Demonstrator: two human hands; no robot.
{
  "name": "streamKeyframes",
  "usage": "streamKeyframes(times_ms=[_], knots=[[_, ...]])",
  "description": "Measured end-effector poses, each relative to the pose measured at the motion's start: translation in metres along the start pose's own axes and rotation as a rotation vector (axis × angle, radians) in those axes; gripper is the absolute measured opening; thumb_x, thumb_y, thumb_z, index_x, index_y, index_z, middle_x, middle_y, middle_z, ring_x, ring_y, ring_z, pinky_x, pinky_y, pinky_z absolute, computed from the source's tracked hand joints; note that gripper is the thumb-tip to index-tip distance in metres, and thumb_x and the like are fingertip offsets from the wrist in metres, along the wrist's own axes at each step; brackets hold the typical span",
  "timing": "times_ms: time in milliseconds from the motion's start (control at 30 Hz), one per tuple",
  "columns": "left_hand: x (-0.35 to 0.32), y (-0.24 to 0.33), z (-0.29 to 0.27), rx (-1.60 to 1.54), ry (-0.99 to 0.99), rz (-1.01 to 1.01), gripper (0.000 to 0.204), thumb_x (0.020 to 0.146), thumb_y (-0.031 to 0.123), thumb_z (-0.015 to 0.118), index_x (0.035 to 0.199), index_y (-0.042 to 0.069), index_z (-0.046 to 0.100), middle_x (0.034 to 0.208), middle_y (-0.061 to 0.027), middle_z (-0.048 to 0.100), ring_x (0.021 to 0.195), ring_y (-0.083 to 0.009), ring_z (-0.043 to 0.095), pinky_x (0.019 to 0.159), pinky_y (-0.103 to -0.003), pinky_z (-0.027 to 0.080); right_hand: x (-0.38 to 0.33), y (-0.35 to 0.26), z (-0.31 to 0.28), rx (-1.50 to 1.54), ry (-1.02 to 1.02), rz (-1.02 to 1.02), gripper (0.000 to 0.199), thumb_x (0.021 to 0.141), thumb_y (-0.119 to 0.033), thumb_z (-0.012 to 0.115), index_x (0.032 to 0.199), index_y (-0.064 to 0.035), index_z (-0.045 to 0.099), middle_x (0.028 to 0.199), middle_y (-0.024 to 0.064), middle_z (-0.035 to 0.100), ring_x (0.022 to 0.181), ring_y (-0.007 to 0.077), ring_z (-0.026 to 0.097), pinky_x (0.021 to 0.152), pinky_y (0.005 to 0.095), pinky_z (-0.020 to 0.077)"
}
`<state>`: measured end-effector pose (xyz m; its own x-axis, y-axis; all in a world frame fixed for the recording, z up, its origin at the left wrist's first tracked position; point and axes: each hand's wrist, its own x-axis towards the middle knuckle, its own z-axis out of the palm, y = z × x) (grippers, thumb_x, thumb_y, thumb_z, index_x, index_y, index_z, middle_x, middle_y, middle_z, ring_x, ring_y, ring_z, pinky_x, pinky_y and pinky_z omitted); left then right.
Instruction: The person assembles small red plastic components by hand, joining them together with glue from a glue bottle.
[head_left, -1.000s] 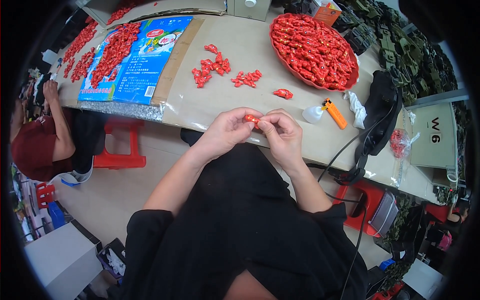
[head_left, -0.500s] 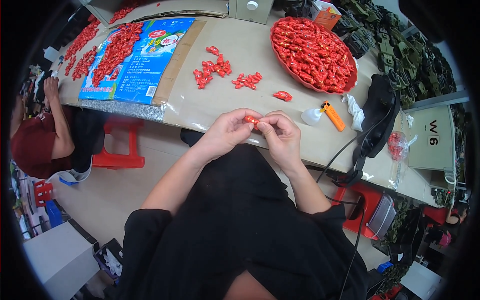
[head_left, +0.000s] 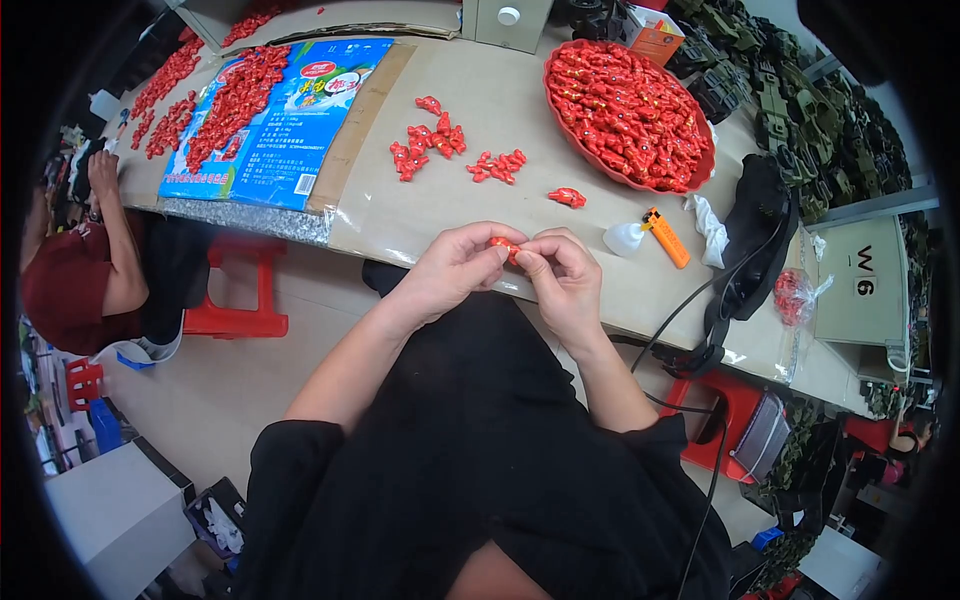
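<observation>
Left hand [head_left: 455,272] and right hand [head_left: 560,277] together, fingertips pinching small red piece [head_left: 503,246] between them (above worktop [head_left: 400,215] edge); long axis unclear.

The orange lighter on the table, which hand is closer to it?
Right. The right hand is just left of and below the orange lighter, apart from it. The left hand is farther left, sharing a small red piece.

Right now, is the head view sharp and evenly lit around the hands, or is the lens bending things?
Head view: sharp and evenly lit at the hands and the red piece they pinch; mild glare on the table; fisheye curves the table edge; corners are black.
</observation>
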<state>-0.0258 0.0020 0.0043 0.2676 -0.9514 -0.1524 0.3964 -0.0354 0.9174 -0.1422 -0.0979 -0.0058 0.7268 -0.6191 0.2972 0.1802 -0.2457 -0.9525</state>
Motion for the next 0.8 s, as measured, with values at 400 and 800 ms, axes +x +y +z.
streamKeyframes(times_ms=[400,800], knots=[[-0.0006,-0.0002,0.0004,0.016,-0.013,0.014,0.020,0.087,0.010,0.042,0.100,0.000,0.053,0.067,0.0022,0.045,0.058,-0.0039,0.037,0.050,-0.017,0.031,-0.0007,0.0011,0.0004,-0.039,0.003,-0.019,0.002,0.076,0.001,0.058,0.076,0.0028,0.056,0.078,0.0063,0.052,0.069,0.0109,0.053,0.060,0.0215,0.0458],[-0.0072,-0.0064,0.0048,0.078,0.052,0.215,0.027,0.088,0.012,0.043,0.112,0.000,0.043,0.085,-0.0022,0.050,0.070,-0.0057,0.044,0.061,-0.019,0.038,-0.0053,0.0065,-0.0027,0.292,0.020,0.099,0.013,0.078,0.004,0.055,0.091,0.0031,0.054,0.088,0.0061,0.051,0.070,0.0093,0.054,0.061,0.0193,0.0457]])
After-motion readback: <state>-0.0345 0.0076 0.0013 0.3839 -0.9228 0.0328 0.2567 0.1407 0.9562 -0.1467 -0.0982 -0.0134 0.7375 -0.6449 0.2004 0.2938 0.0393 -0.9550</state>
